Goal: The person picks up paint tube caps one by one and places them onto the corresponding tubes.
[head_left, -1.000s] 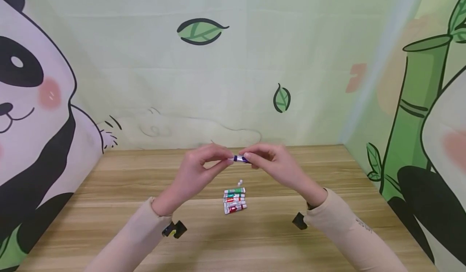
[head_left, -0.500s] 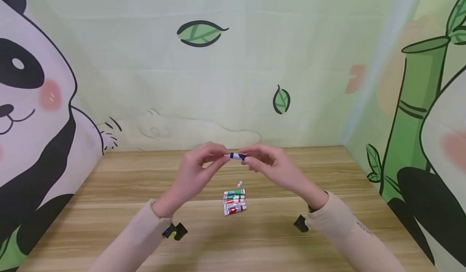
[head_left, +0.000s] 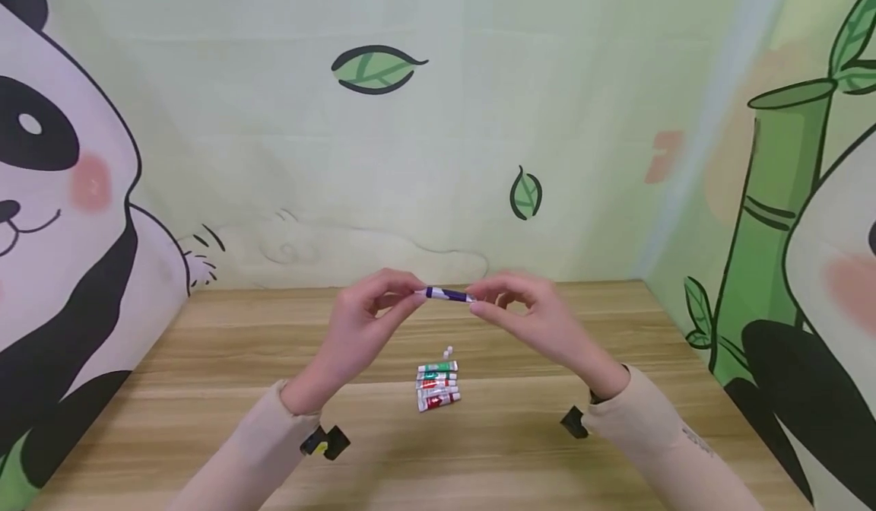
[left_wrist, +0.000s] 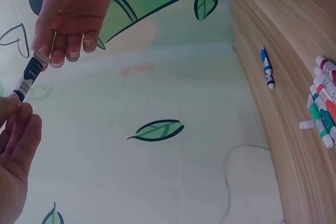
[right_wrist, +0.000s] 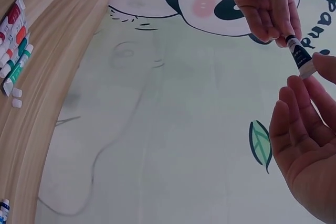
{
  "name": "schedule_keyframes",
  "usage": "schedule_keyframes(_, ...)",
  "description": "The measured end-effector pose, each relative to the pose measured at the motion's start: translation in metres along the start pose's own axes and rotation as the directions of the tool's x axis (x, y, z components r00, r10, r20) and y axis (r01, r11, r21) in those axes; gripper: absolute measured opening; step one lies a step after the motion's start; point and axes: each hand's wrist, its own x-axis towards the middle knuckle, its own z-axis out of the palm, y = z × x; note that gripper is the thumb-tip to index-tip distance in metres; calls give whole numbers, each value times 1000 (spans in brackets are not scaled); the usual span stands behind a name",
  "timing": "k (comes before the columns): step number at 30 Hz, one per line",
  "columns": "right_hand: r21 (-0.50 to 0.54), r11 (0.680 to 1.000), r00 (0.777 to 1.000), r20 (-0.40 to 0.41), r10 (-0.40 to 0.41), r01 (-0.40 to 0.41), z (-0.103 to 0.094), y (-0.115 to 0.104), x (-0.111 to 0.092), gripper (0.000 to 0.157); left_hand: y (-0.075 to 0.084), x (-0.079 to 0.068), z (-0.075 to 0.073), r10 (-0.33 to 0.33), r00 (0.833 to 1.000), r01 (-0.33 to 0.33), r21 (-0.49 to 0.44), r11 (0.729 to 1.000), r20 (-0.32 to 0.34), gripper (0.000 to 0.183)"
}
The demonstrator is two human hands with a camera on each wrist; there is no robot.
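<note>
A dark blue and white paint tube [head_left: 448,295] is held level above the far part of the table. My left hand [head_left: 366,325] pinches its cap end between thumb and fingers, hiding the cap. The flat tail end [right_wrist: 307,70] is pinched by my right hand [head_left: 537,321]. Below the hands, several paint tubes [head_left: 438,385] lie in a row on the table, with green, teal, orange-red and dark red labels. Two small white caps [right_wrist: 17,98] lie just beyond the green tube [head_left: 438,367].
Another blue paint tube [left_wrist: 268,67] lies apart from the row on the wooden table [head_left: 239,359]; it is not visible in the head view. A cloth backdrop [head_left: 274,153] with pandas, leaves and bamboo stands behind and at both sides.
My right hand has slid right to the tail end, so more of the tube shows between the hands. The left hand has shifted slightly left. The row of tubes stays put.
</note>
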Motion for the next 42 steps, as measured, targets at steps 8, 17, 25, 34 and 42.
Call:
schedule_keyframes(8, 32, 999, 999, 9, 32, -32, 2, 1, -1, 15, 1, -2, 0, 27, 1000, -27, -6, 1000, 1, 16)
schedule_keyframes(17, 102, 981, 986, 40, 159, -162, 1, 0, 3, 13, -1, -1, -1, 33, 999, -33, -9, 999, 11, 17)
schedule_keyframes(25, 152, 955, 967, 70, 245, -253, 4, 2, 2, 19, -1, -5, 1, 36, 999, -36, 19, 999, 9, 18)
schedule_keyframes(34, 189, 962, 980, 23, 197, -197, 12, 5, 3, 19, 1, -7, 0, -62, 998, 60, 70, 996, 22, 15)
schedule_keyframes(42, 71, 989, 989, -64, 131, -126, 18, 4, 1, 14, 0, -6, -2, -256, 965, 245, 158, 956, 51, 21)
